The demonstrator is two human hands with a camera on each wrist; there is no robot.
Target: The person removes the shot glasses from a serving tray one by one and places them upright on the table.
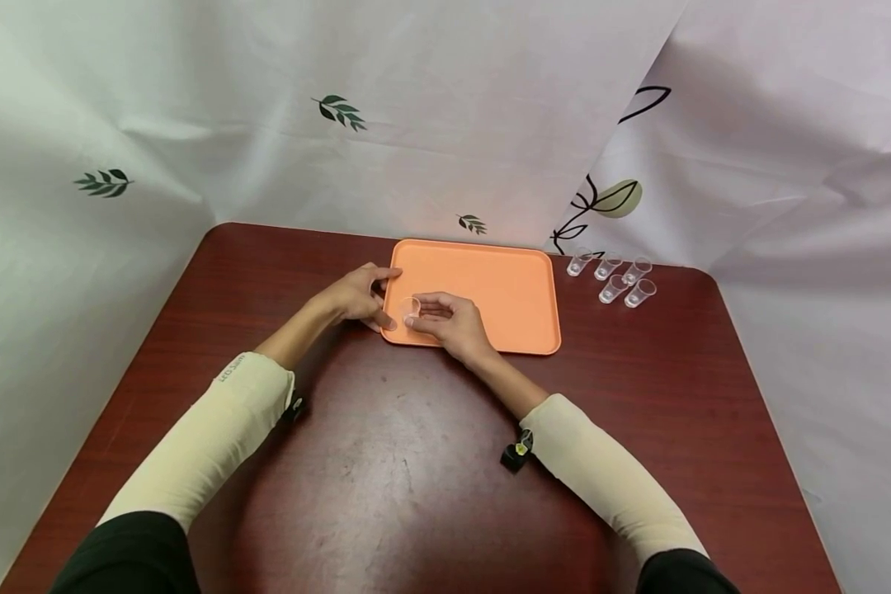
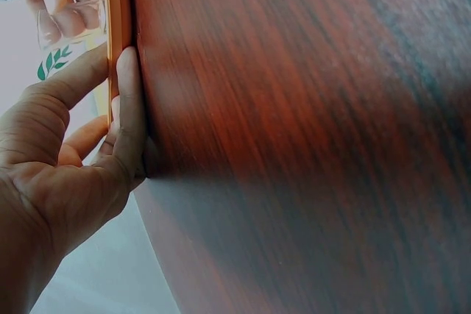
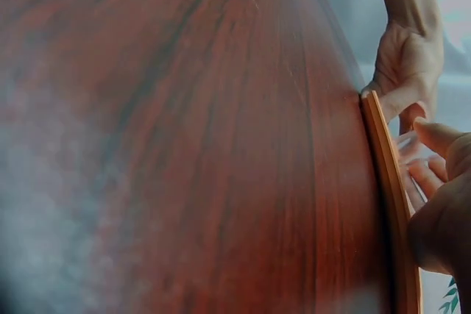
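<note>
An orange tray (image 1: pixel 490 289) lies on the table by its back edge. At the tray's left end, my left hand (image 1: pixel 358 293) grips the rim; the left wrist view shows fingers (image 2: pixel 129 108) on both sides of the rim. My right hand (image 1: pixel 453 326) reaches over the tray's front edge and pinches a small clear plastic cup (image 1: pixel 412 307) near the front left corner. The cup (image 2: pixel 70 23) stands roughly upright, but whether its base touches the tray cannot be told. In the right wrist view, the right hand (image 3: pixel 445 196) partly hides the cup.
Several more small clear cups (image 1: pixel 613 287) stand in two rows right of the tray, near the table's back edge. The dark red wooden table (image 1: pixel 386 462) has rounded back corners. A white curtain with leaf prints (image 1: pixel 431 124) hangs behind it.
</note>
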